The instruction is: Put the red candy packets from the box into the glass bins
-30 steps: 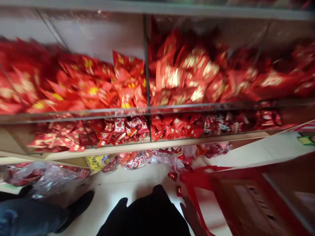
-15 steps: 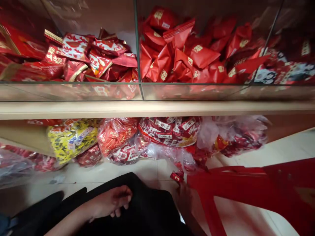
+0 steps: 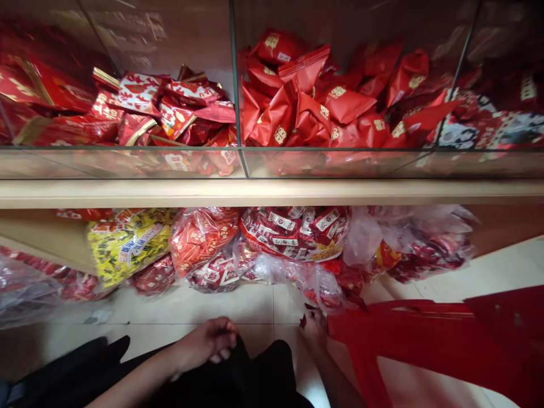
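My left hand (image 3: 215, 339) is above my dark-clothed leg, its fingers loosely curled, and I see nothing in them. Low by the floor, my right hand (image 3: 313, 330) is closed on a small dark red packet (image 3: 303, 321), of which only a bit shows at the fingers. Just beyond that hand lies a clear plastic bag (image 3: 325, 286) with red packets inside. Close on its right is a red plastic stool (image 3: 408, 323).
Above the pale shelf edge (image 3: 272, 192), glass bins hold red snack packets (image 3: 335, 107). Beneath it sit a yellow bag of sweets (image 3: 130, 246), an orange-red bag (image 3: 204, 238) and a dark red bag (image 3: 293, 232). Pale floor tiles (image 3: 250, 303) show in front.
The view has shifted slightly, so the shelf sits lower. My right hand has drawn the small red packet a little down, away from the bags. My left hand has moved slightly right.
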Available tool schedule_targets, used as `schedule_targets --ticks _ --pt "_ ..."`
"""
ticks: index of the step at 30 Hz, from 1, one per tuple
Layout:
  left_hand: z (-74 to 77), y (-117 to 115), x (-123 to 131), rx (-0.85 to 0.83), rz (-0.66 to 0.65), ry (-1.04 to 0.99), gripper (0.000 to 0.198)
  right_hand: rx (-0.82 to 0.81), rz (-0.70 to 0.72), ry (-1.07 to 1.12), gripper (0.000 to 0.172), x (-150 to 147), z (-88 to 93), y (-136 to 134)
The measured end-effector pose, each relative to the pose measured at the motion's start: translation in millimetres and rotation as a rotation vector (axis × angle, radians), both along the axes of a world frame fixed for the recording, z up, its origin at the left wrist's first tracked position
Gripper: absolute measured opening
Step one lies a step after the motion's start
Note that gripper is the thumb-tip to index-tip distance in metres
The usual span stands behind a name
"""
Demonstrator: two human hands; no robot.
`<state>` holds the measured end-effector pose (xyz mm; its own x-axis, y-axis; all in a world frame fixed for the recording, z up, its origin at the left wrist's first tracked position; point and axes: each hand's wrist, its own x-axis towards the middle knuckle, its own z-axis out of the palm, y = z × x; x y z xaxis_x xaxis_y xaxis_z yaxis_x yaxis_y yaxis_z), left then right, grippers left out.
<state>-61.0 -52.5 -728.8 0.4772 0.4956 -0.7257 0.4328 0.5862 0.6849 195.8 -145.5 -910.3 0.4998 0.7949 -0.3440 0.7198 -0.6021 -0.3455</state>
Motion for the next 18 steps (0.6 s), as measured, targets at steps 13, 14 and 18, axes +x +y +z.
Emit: schedule_targets --ticks 13,14,18 --pt "-32.9 -23 102 -0.511 0.386 -0.51 0.055 0.324 0.499 0.49 0.049 -53 181.2 22" --pt "-32.7 -24 100 -0.534 0.406 -0.542 0.053 0.318 0.546 0.465 0.056 -54 191.1 21" --pt "-40.9 -28 84 -0.613 0.465 -0.622 0.035 0.305 0.551 0.512 0.044 -35 207.0 14"
